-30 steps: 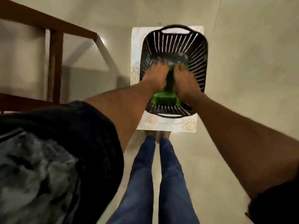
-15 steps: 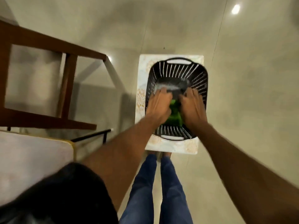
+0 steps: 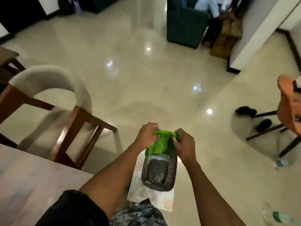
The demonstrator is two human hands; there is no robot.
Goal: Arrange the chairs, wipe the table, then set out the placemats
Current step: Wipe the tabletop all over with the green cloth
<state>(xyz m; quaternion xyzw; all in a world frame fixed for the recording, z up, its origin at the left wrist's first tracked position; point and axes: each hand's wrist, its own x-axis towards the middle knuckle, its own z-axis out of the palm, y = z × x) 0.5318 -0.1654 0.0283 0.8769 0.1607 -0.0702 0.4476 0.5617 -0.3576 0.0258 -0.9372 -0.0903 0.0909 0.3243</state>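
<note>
A green cloth (image 3: 160, 145) hangs between my two hands, above a dark slotted basket (image 3: 171, 173). My left hand (image 3: 147, 134) grips the cloth's upper left corner. The upper right corner is gripped by my right hand (image 3: 184, 145). The basket stands on the floor on a pale patterned placemat (image 3: 140, 188). A wooden chair with a white curved back (image 3: 53, 85) stands to the left, next to the table's pale top (image 3: 31, 180) at the lower left.
An orange chair with dark legs (image 3: 286, 110) is at the right edge. Plastic bottles (image 3: 281, 163) lie on the floor at the lower right. A dark green armchair (image 3: 185, 22) and a wooden stand (image 3: 226, 38) are far ahead. Glossy tiled floor lies between.
Both hands have lifted the green cloth up out of the basket. My head has risen, so the view now takes in the room instead of looking straight down.
</note>
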